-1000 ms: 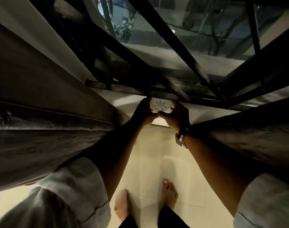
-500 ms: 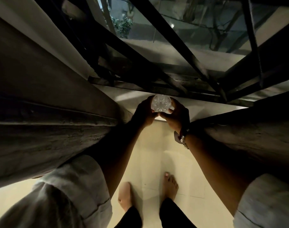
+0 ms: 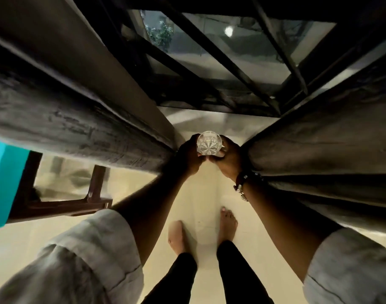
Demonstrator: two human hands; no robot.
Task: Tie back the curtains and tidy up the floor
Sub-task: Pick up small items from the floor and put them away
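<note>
1. Fingers of left hand (image 3: pixel 188 156) curled round left side of cut-glass tumbler (image 3: pixel 209 143), gripping it.
2. Fingers of right hand (image 3: pixel 229 160) curled round right side of same glass, thumb near its base; gripping too.
3. Glass clear, star-cut pattern on base, seen end-on from above; held up in the air between both hands, above pale floor (image 3: pixel 201 194), in the gap between the two curtains.
4. Beaded bracelet (image 3: pixel 241 185) on right wrist; exact make too dark to tell.
5. Both forearms bare, reaching forward and converging at the glass; grey rolled sleeves (image 3: pixel 95 249) at the elbows.
6. Left curtain (image 3: pixel 67 128): dark grey heavy fabric, hanging in thick folds, just beside left hand; touching or not, cannot tell.
7. Right curtain (image 3: pixel 319 145): same fabric, folds just beside right wrist.
8. No tie-back visible on either curtain; both hanging loose.
9. Window (image 3: pixel 220 62) ahead between the curtains, dark frame bars crossing the glass, foliage and a light spot outside.
10. Bare feet (image 3: pixel 228 224) on floor below the hands, black trouser legs above them.
11. Dark wooden furniture frame (image 3: pixel 62 207) at left, under the left curtain's edge, standing on the floor; teal surface (image 3: pixel 5 183) at far left edge, partly cut off.
</note>
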